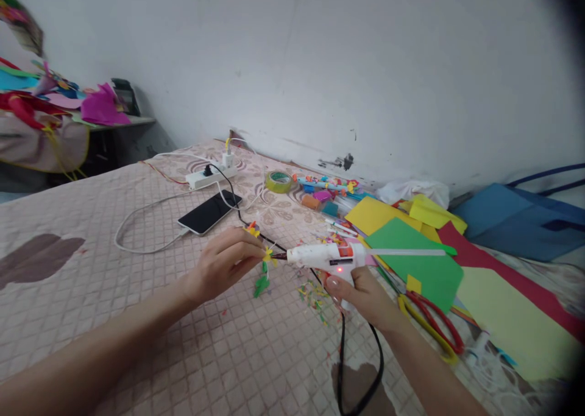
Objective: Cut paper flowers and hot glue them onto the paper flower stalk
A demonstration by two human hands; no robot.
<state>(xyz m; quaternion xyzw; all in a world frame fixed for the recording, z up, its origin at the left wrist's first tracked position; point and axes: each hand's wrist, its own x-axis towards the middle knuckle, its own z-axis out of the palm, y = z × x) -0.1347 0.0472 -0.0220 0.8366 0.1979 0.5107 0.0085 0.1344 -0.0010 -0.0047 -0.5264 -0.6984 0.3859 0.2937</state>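
My right hand is wrapped round the handle of a white hot glue gun, whose small red light is lit. A clear glue stick sticks out of its back end. The dark nozzle points left and meets, or nearly meets, a small yellow paper flower. My left hand pinches this flower piece, with orange and yellow petals above the fingers and a green paper leaf hanging below. The fingertips partly hide what they grip.
A phone on a charging cable lies near a power strip. Green tape, paper scraps, coloured sheets and scissors lie around the glue gun. Its black cord loops below my right hand. A blue bag stands right.
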